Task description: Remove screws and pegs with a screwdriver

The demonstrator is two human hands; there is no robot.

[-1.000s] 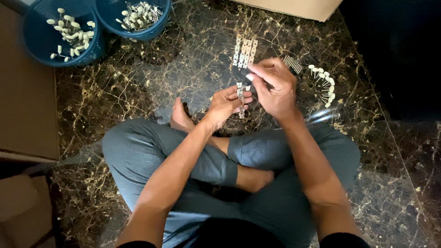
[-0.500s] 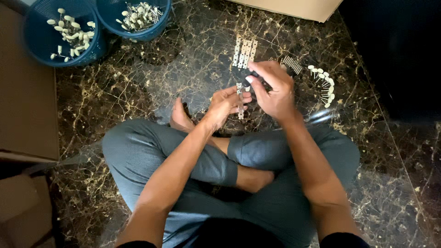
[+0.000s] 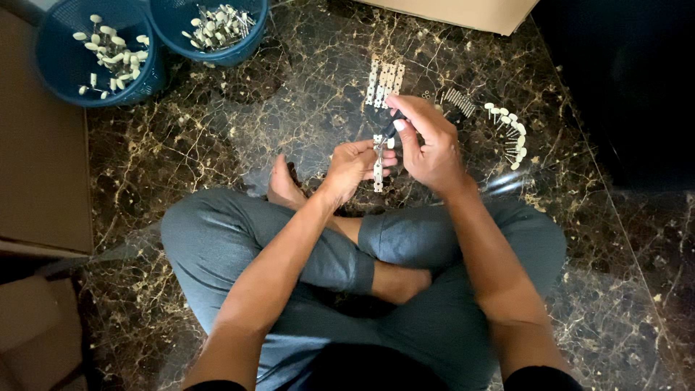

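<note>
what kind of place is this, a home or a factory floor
Most likely a home or small informal workshop, not a factory line. The person sits cross-legged on a polished dark marble floor, with two blue plastic baskets of small pale parts and cardboard boxes around, no bench in sight.

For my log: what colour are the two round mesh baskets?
Blue, both round mesh baskets, clearest in the head view.

This looks like a home used for small piecework: a person sits cross-legged on a polished dark marble floor (image 3: 217, 145). Blue plastic baskets (image 3: 65, 72) of small white parts and cardboard boxes (image 3: 43, 145) stand around.
</note>
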